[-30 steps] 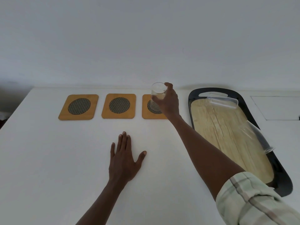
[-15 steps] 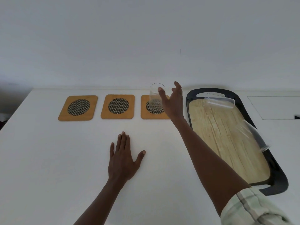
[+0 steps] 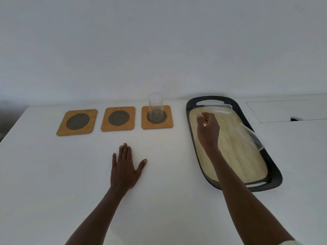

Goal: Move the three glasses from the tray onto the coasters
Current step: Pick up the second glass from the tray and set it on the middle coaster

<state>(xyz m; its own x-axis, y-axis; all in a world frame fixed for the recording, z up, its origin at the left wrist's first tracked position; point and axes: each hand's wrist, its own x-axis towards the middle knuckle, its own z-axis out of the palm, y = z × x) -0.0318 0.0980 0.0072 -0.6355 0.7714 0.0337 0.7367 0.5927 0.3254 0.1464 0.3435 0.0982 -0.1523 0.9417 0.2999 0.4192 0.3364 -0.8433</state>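
Three wooden coasters with dark mesh centres lie in a row on the white table: left coaster (image 3: 77,122), middle coaster (image 3: 118,118), right coaster (image 3: 157,117). A clear glass (image 3: 155,106) stands upright on the right coaster. Two more clear glasses lie on their sides in the black tray (image 3: 274,167) with a wood-look floor: one (image 3: 218,109) at the far end, one (image 3: 252,137) against the right rim. My right hand (image 3: 208,130) hovers over the tray's far left part, fingers loosely curled, holding nothing. My left hand (image 3: 124,167) rests flat on the table, fingers spread.
A white wall rises behind the table. To the right of the tray a rectangular panel outline (image 3: 286,110) shows in the table top, with a small dark notch (image 3: 294,119). The table's left edge runs near the left coaster.
My right hand let go of the glass on the right coaster and swung right, over the tray. The left hand stayed flat on the table.
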